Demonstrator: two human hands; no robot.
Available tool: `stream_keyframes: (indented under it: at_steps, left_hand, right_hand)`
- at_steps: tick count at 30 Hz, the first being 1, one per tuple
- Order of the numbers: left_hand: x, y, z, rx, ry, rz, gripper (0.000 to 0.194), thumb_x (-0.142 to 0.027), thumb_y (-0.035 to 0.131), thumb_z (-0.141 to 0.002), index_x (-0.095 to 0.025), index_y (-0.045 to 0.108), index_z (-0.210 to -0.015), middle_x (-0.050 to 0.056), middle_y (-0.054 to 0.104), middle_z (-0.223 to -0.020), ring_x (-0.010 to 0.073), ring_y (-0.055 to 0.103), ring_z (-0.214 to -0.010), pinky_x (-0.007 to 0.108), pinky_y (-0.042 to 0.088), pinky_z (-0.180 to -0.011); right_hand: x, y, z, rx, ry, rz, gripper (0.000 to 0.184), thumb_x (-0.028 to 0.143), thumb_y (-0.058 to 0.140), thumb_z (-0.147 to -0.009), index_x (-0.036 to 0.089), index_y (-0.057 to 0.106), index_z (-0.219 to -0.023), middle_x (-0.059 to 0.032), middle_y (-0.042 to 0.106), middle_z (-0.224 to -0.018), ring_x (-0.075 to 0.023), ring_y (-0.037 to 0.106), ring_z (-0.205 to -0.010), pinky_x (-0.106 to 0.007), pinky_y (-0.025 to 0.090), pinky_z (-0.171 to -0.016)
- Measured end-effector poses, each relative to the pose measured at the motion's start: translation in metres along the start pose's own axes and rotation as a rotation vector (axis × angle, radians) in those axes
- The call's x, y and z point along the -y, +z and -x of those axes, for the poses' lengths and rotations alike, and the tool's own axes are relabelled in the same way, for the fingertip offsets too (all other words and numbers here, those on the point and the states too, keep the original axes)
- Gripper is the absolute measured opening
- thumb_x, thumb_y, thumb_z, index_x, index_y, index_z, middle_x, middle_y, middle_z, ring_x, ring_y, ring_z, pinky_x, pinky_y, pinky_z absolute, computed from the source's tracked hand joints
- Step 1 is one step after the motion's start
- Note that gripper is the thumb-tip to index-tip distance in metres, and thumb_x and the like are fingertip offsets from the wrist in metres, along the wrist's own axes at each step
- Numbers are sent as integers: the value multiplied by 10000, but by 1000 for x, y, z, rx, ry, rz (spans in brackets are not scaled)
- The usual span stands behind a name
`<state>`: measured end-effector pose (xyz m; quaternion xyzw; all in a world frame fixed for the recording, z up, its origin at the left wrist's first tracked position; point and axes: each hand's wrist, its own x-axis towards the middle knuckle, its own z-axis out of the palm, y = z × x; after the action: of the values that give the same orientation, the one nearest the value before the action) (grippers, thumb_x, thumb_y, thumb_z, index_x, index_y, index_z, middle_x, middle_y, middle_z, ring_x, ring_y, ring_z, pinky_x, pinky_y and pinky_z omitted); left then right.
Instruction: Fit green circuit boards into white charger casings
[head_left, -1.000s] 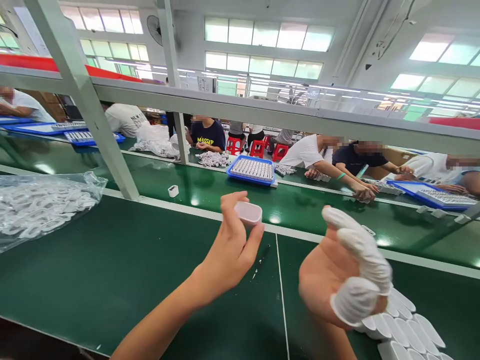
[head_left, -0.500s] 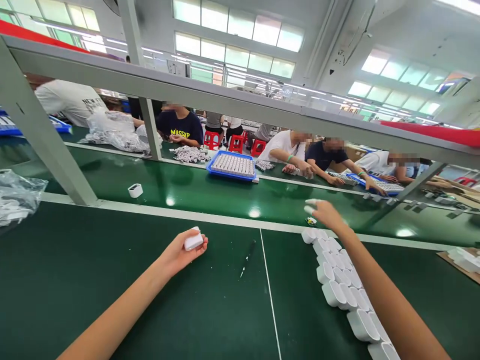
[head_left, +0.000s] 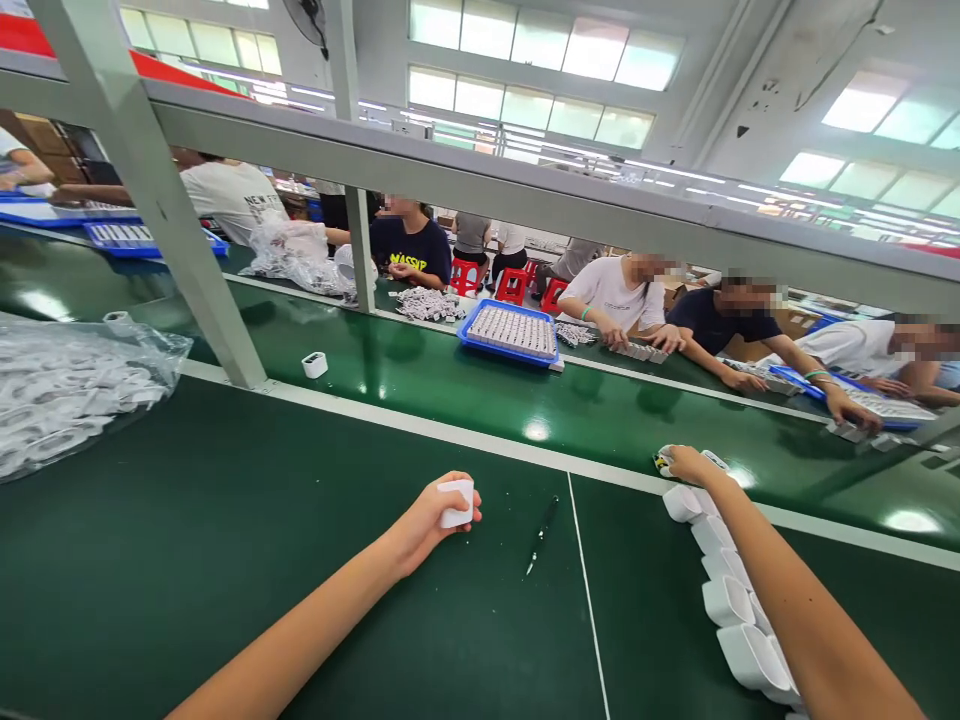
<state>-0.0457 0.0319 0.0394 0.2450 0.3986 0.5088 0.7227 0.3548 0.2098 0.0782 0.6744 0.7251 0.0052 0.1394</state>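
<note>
My left hand [head_left: 442, 510] is closed around a white plastic housing [head_left: 456, 503], holding it above the green tabletop. Over the far edge of the table, my right hand [head_left: 684, 463] reaches onto the green belt, its fingertips, in white finger covers, closed on a small circuit board [head_left: 661, 462] with yellow on it. Just behind that wrist lies another white housing [head_left: 715, 460] with a dark opening. Rows of white cup-like housings [head_left: 742, 655] stand below my right forearm, which hides part of them. A dark pen-like tool [head_left: 543, 535] lies between my hands.
A clear bag of white parts [head_left: 75, 390] sits at the left. One white housing [head_left: 314, 365] rides on the belt [head_left: 420, 385]. A metal frame post [head_left: 187, 240] and crossbar [head_left: 480, 190] stand ahead. Across the belt, co-workers sit near a blue tray [head_left: 510, 332] of parts.
My right hand has come down onto the circuit board, which it hovered over before. My left hand has turned the housing more upright. The view has swung left.
</note>
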Motion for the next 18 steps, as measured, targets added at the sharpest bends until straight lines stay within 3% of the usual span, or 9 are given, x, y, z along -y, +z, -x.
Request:
stream_keyframes:
  at_steps: [4, 10, 14, 18]
  left_hand:
    - [1, 2, 0, 10, 29, -35, 375, -138, 641, -500, -160, 523, -855, 15, 606, -758, 142, 582, -681, 239, 455, -608]
    - [2, -1, -7, -10, 53, -58, 364, -258, 616, -578, -167, 480, -904, 38, 586, -801, 176, 604, -732, 321, 499, -727]
    - [-2, -4, -11, -3, 58, -161, 313, -305, 601, -656, -174, 477, -911, 41, 566, -823, 185, 603, -753, 333, 495, -749]
    - [-12, -4, -2, 18, 67, -413, 311, -222, 680, -646, -134, 593, -931, 43, 583, -804, 175, 557, -722, 288, 451, -694]
  right_hand:
    - [38, -6, 4, 55, -119, 42, 182, 248, 581, -972, 120, 616, -847, -36, 610, -830, -171, 589, -779, -319, 489, -771]
    - [101, 8, 27, 82, -180, 69, 291, 407, 620, -958, 118, 642, -942, -79, 635, -959, -214, 615, -890, -397, 508, -836]
    - [108, 13, 42, 46, -217, 40, 186, 296, 643, -950, 116, 638, -997, -93, 620, -1066, -242, 592, -1015, -447, 490, -913]
    - [103, 16, 54, 20, -356, -66, 116, 102, 680, -880, 116, 648, -990, -73, 628, -1063, -250, 564, -1094, -466, 453, -982]
